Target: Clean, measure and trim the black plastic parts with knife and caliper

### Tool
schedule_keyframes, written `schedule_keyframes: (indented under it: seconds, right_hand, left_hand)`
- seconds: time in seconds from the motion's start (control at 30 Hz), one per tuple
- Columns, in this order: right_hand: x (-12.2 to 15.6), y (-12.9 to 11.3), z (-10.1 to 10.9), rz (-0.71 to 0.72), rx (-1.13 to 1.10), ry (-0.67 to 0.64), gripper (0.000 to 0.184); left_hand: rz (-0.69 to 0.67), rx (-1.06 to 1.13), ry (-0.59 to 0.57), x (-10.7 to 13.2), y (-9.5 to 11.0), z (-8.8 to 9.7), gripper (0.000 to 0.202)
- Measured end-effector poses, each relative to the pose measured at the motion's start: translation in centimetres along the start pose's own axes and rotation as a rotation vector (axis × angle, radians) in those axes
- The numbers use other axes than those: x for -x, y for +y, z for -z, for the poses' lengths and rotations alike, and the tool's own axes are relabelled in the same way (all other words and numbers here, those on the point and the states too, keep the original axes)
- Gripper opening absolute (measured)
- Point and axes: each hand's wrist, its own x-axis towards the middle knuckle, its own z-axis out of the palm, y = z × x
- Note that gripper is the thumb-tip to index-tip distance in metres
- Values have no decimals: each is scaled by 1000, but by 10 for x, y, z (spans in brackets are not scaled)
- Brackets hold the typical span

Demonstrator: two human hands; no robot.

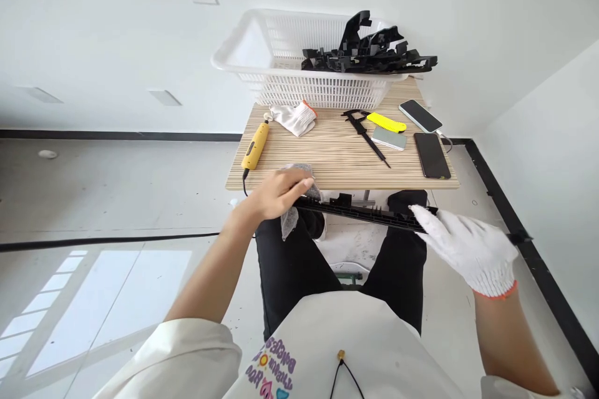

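Observation:
A long black plastic strip (365, 214) lies level across my lap, in front of the table's near edge. My bare left hand (279, 192) presses a grey cloth (289, 222) around the strip's left end, with the cloth showing above and below my fingers. In a white knitted glove with an orange cuff, my right hand (463, 243) grips the strip's right end, thumb along its upper side. The fingertips beneath the strip are hidden.
On the striped wooden table (327, 159) are a yellow corded tool (255, 146), a white glove (294, 117), a black caliper (365, 136), a yellow-handled cutter (386, 123), a grey card-like piece (389, 138) and two phones (432, 156). Behind stands a white basket (309, 88) of black plastic parts (365, 53).

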Motion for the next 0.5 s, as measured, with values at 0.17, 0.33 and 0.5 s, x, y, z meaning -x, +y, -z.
schedule_keyframes:
  seconds: [0.17, 0.33, 0.5]
  right_hand:
    - [-11, 9, 7, -25, 59, 172, 34]
    - [-19, 10, 7, 24, 18, 237, 41]
    - [-21, 10, 9, 38, -11, 144, 40]
  left_hand:
    - [86, -95, -175, 11, 6, -17, 61]
    - [212, 136, -324, 24, 0, -18, 63]
    - [223, 190, -173, 24, -19, 6, 65]
